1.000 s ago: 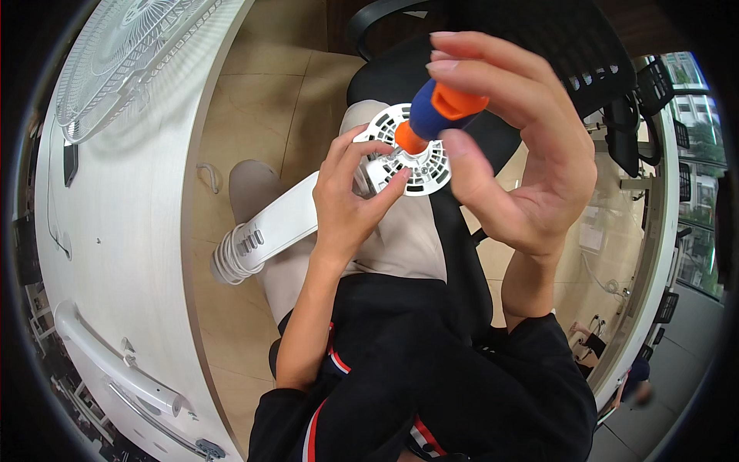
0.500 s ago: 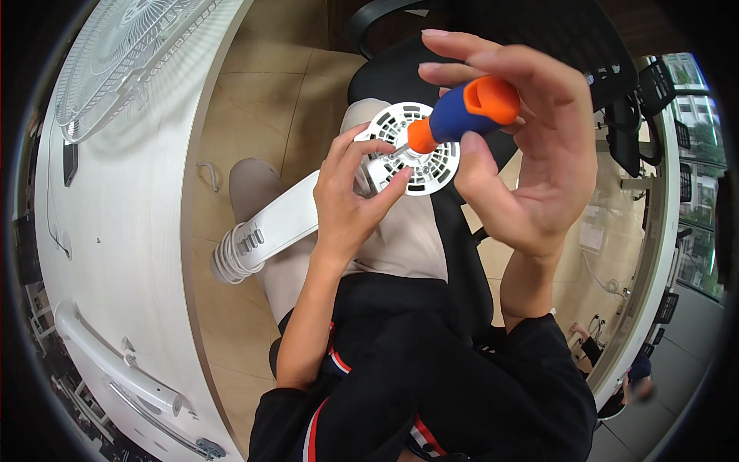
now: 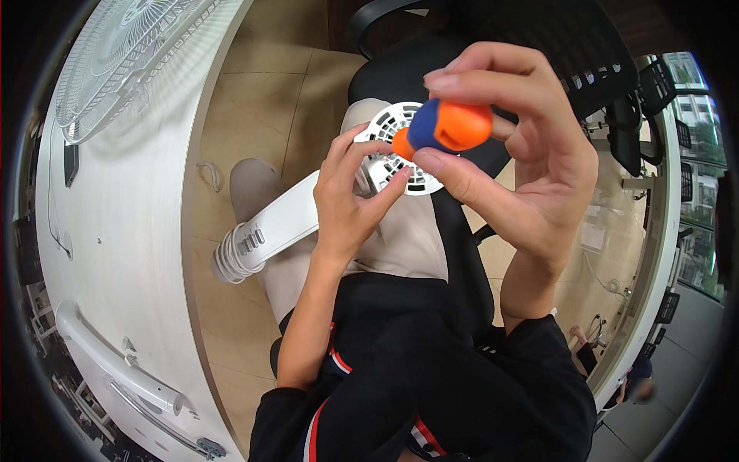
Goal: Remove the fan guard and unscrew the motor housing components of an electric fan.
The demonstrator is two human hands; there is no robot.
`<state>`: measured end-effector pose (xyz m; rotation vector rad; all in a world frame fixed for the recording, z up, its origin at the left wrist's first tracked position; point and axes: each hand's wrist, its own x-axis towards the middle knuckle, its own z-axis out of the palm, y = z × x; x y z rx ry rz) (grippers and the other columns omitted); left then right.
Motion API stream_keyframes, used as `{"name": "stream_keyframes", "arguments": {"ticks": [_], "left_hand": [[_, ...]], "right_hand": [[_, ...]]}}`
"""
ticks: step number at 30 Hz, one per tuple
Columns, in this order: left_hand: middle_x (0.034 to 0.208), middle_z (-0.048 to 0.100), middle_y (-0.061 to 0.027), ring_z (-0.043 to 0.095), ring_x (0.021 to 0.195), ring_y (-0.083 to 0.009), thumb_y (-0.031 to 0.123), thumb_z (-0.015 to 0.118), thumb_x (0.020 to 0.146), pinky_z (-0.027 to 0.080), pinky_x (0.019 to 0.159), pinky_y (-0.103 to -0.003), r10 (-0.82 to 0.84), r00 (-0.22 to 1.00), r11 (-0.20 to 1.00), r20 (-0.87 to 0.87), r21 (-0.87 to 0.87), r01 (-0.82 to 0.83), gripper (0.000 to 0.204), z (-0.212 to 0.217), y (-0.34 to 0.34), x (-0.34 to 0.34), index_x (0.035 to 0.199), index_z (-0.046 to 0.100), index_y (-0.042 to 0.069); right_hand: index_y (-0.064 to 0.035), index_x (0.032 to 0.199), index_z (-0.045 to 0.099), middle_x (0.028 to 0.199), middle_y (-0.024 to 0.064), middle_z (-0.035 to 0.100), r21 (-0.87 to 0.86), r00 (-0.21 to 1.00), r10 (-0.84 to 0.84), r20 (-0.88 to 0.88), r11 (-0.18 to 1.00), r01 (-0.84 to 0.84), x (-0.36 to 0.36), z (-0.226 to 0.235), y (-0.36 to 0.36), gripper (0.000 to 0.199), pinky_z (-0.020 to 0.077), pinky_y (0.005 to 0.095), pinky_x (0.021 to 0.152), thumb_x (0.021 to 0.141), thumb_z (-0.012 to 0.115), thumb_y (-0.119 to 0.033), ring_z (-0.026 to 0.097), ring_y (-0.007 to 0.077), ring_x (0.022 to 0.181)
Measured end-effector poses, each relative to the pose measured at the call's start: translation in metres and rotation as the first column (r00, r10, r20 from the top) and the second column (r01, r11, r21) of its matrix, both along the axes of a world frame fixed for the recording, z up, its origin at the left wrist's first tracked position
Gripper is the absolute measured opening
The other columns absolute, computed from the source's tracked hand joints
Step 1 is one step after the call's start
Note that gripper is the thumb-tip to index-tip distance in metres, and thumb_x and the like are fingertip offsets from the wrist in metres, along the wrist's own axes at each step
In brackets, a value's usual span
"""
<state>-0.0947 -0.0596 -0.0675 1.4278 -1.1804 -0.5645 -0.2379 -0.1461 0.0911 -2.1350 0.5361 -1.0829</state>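
My left hand (image 3: 346, 192) steadies the round white slotted motor housing (image 3: 423, 183) of a fan on my lap, thumb and fingers around its near left edge. From the housing a white fan column (image 3: 281, 223) with grey buttons runs down to the left, its white cord (image 3: 231, 258) coiled around the end. In my right hand (image 3: 543, 169) is a blue and orange screwdriver (image 3: 450, 127), pinched by its handle between thumb and fingers. It leans over the housing; the handle hides its tip.
On the white table (image 3: 138, 254) at left lie a white fan grille (image 3: 115, 69), a curved white tube-like part (image 3: 115, 358) and small hardware. A black office chair (image 3: 554, 46) stands ahead. At right are another table (image 3: 654, 254), cables and a person's arm.
My right fingers have closed in on the screwdriver handle, which has tilted and shifted slightly left and down. The left hand and the fan have stayed put.
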Motion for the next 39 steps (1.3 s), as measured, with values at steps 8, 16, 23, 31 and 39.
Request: {"name": "stream_keyframes", "arguments": {"ticks": [8,16,23,31,39], "left_hand": [[0.127,0.068,-0.0122,0.065,0.123,-0.031,0.019,0.089,0.078,0.051,0.098,-0.04,0.0,0.996,1.0,-0.086,0.031,0.002,0.032,-0.003,0.002,-0.004,0.103,0.072,0.009],[0.128,0.069,-0.0117,0.066,0.122,-0.0298,0.018,0.089,0.078,0.052,0.095,-0.039,0.01,1.0,1.0,-0.028,-0.024,-0.01,0.032,0.001,-0.001,-0.001,0.104,0.073,0.009],[0.132,0.067,-0.0125,0.067,0.117,-0.0303,0.019,0.087,0.08,0.052,0.096,-0.039,0.008,1.0,1.0,-0.005,-0.003,-0.008,0.029,0.002,0.0,0.0,0.105,0.074,0.01],[0.131,0.067,-0.0124,0.067,0.113,-0.0288,0.019,0.086,0.082,0.052,0.093,-0.037,0.014,0.999,1.0,0.036,0.01,-0.014,0.029,0.001,0.001,-0.001,0.106,0.075,0.01],[0.132,0.067,-0.0102,0.067,0.11,-0.0264,0.02,0.087,0.08,0.052,0.089,-0.036,0.017,0.999,0.999,-0.035,0.032,-0.016,0.037,0.003,0.002,-0.003,0.113,0.073,0.01]], "right_hand": [[0.0047,0.126,0.064,0.12,0.02,0.071,-0.015,0.994,0.024,-0.108,1.0,-0.026,0.004,0.003,0.008,0.042,0.061,0.035,0.092,0.085,0.072,0.008,0.072,0.0249,0.109],[0.0056,0.126,0.056,0.126,0.03,0.069,0.076,0.999,0.012,0.052,0.997,-0.016,0.005,-0.004,0.007,0.04,0.0589,0.0389,0.097,0.088,0.067,0.008,0.073,0.0308,0.112],[0.0078,0.129,0.055,0.127,0.0318,0.067,0.072,0.996,0.034,0.086,0.997,-0.04,0.005,-0.006,0.005,0.04,0.0576,0.0412,0.099,0.09,0.063,0.007,0.072,0.0332,0.112],[0.0107,0.134,0.051,0.126,0.0372,0.064,-0.021,0.964,-0.034,0.262,0.999,0.041,-0.004,-0.003,-0.004,0.044,0.06,0.0481,0.096,0.092,0.059,0.0,0.071,0.0395,0.111],[0.0057,0.127,0.057,0.118,0.0234,0.07,-0.009,0.925,-0.187,0.332,0.98,0.201,0.006,-0.027,-0.028,0.039,0.0608,0.0379,0.095,0.09,0.065,-0.001,0.074,0.0269,0.103]]}}
